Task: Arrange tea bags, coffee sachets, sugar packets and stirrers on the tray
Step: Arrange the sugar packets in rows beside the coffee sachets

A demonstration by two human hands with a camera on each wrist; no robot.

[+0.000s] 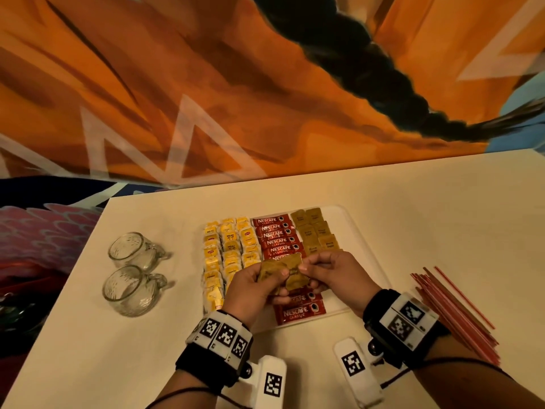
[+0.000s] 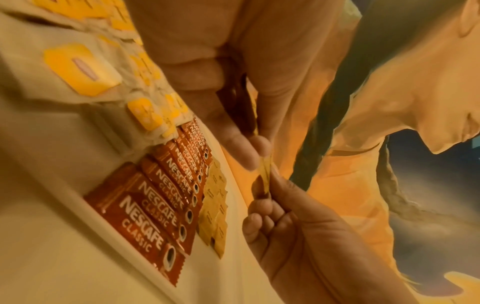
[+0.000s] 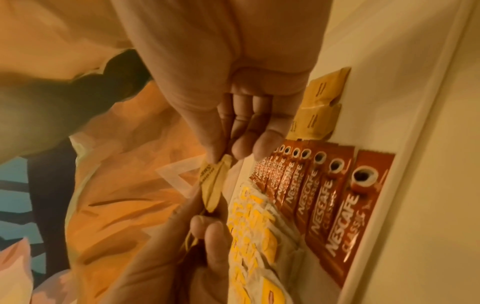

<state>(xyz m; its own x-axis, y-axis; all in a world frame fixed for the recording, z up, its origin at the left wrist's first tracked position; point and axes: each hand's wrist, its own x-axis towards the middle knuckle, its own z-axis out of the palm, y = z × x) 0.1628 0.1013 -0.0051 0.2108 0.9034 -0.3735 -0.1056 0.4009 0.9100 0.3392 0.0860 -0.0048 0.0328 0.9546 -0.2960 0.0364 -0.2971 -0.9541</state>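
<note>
At nine o'clock two glass cups (image 1: pixel 135 270) lie on the table (image 1: pixel 413 202); on the white tray (image 1: pixel 358 249) run tea bags (image 1: pixel 228 252), then coffee sachets (image 1: pixel 278 236) with long axes nine-to-three, then sugar packets (image 1: pixel 315 231). My left hand (image 1: pixel 253 286) grips a sheaf of brown packets (image 1: pixel 283 274) above the tray, my right hand (image 1: pixel 336 273) pinching one's corner; at four o'clock red stirrers (image 1: pixel 454 308) lie off the tray, running eleven-to-five.

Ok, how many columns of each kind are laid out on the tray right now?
Tea bags: 3 columns
Nescafe coffee sachets: 1 column
Brown sugar packets: 2 columns
Total: 6 columns on the tray
</note>
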